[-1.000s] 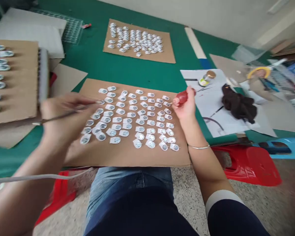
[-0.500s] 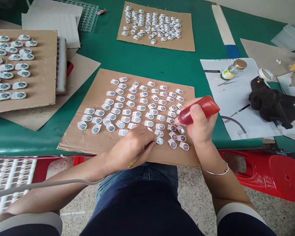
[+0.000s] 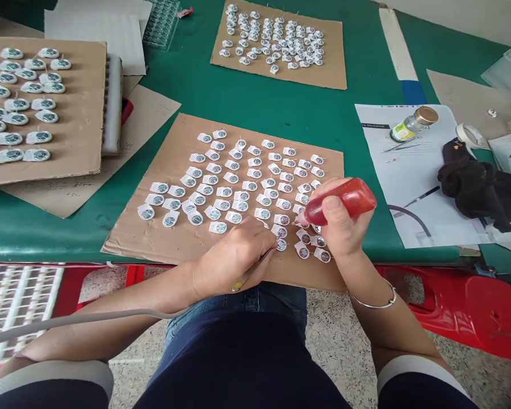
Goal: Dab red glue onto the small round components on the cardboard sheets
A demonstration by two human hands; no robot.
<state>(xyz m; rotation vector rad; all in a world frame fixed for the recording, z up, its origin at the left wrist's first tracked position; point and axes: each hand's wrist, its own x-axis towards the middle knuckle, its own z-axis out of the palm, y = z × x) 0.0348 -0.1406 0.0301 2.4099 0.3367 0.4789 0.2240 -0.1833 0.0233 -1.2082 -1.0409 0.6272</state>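
My right hand (image 3: 344,227) is wrapped around a soft red squeeze bottle (image 3: 349,200). Its narrow nozzle points down and left, at the small round badges on the right side of the cardboard sheet (image 3: 153,241). My left hand (image 3: 234,255) pinches slim metal tweezers (image 3: 251,271) with a yellow mark near the back end. Their tip is at a white-backed round badge (image 3: 281,232) with a silvery printed face. Rows of similar badges cover the sheet, and my hands hide some of them.
A second badge-covered cardboard (image 3: 80,113) lies at left on a pale foam block (image 3: 113,108); another board (image 3: 276,71) is at the back. On the right are printed paper (image 3: 378,165), a gold-capped glass jar (image 3: 413,125), black cloth (image 3: 481,184) and a tape roll (image 3: 470,136).
The view has shifted slightly. The bottle's nozzle has moved a little left and down across the badges, closer to the tweezers' tip. Both hands keep their hold.
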